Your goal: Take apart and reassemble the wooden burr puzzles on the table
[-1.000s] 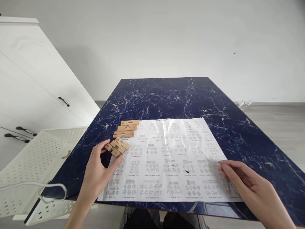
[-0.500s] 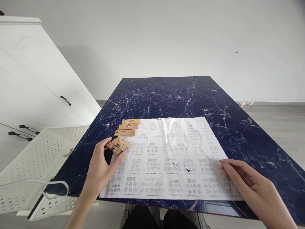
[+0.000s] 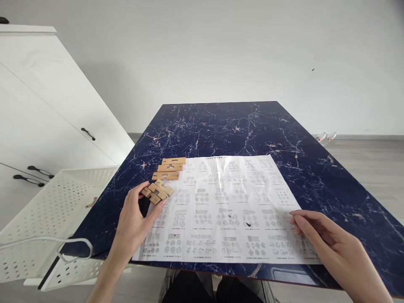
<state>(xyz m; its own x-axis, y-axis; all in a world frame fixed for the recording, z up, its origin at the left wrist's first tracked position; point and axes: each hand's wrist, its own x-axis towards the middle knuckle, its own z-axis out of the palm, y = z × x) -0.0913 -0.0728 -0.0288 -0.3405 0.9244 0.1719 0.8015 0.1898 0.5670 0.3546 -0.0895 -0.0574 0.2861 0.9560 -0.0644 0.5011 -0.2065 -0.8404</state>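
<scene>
Between the thumb and fingers of my left hand (image 3: 135,221) is a cluster of interlocked wooden puzzle pieces (image 3: 158,191), held at the left edge of a printed instruction sheet (image 3: 217,206). Three notched, numbered wooden puzzle bars (image 3: 170,168) lie in a row just beyond it, partly over the sheet's top left corner. The sheet is creased and covered with rows of small diagrams. At its right edge rests my right hand (image 3: 328,240), fingers curled with thumb and forefinger close together; whether anything is pinched there cannot be made out.
The sheet lies on a dark blue marble-patterned table (image 3: 221,126). To the left stand a white cabinet (image 3: 57,109) with black handles and a white perforated basket (image 3: 41,202) with a small wooden piece (image 3: 91,203) in it. A white wall (image 3: 221,50) rises behind the table.
The view has shifted very slightly. Both hands, the held puzzle pieces and the sheet stay where they were.
</scene>
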